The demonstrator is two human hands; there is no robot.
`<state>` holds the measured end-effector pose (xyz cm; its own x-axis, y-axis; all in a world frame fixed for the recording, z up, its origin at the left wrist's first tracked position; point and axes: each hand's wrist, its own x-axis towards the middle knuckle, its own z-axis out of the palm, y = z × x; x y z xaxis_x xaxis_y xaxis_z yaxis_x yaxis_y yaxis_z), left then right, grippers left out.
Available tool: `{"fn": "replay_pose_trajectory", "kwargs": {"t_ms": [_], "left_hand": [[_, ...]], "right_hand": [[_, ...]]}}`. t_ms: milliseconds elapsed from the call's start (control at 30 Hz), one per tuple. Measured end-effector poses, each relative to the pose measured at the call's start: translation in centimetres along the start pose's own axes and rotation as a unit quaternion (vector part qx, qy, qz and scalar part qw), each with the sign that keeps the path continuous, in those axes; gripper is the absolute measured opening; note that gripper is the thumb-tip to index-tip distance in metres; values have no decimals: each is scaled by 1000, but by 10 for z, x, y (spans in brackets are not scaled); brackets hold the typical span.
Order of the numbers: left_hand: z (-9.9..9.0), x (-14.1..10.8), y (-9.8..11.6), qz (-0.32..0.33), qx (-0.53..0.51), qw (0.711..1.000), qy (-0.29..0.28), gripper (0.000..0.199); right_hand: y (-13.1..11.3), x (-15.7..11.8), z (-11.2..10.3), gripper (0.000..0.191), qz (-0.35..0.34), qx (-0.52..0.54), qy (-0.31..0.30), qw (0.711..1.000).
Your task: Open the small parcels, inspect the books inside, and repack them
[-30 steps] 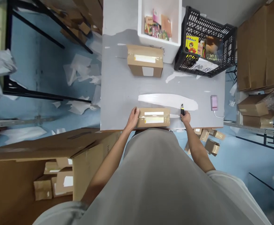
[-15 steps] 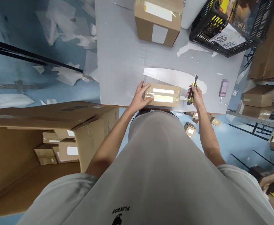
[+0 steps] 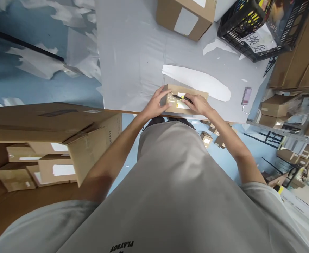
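A small cardboard box [image 3: 202,96] with white labels lies near the front edge of the grey table. My left hand [image 3: 156,103] steadies its left end, fingers toward the back corner and thumb by the front. Wrapped in my right hand [image 3: 198,103] is a black and yellow utility knife [image 3: 183,98]. The knife points left over the top of the box, its tip close to the taped left end; whether the blade touches the tape I cannot tell. Part of the labels is hidden under my right hand.
A long white paper strip [image 3: 196,80] lies behind the box. Farther back stand a larger carton [image 3: 170,15] and a black plastic crate [image 3: 254,38]. A pixelated pinkish object [image 3: 246,95] lies at the right. A large open carton [image 3: 91,151] holding smaller boxes stands at the left.
My right hand has brought the knife leftward from beside the box to over its top. My left hand stays at the left end. The view has shifted slightly.
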<state>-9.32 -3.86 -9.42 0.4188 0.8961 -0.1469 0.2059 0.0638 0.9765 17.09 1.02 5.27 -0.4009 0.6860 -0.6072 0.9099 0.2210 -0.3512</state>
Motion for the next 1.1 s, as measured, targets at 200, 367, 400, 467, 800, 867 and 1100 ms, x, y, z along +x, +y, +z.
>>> {"fn": "replay_pose_trajectory", "kwargs": {"t_ms": [200,367,400,467,800,867,1100], "left_hand": [[-1,2,-4,13,-38,999,-20,106],[1,5,-12,18,-50,998,-23,106],[2,5,-13,19,-49,998,-23,106],[2,6,-15,21,-47,998,-22,105],[5,6,-19,25,-56,998,-28,100],[5,6,-19,22,-60,998,-29,100],[5,6,-16,4,-81,996,-24,104]], "right_hand": [[-22,7,-3,54,9,-122,-51,991],[-34,7,-10,51,17,-155,-69,985],[-35,7,-11,51,19,-159,-71,985],[-38,8,-13,50,23,-163,-78,983],[-38,11,-9,51,41,-143,-69,987],[-31,11,-7,54,43,-110,-61,991],[-14,3,-7,70,37,-15,-54,998]]}}
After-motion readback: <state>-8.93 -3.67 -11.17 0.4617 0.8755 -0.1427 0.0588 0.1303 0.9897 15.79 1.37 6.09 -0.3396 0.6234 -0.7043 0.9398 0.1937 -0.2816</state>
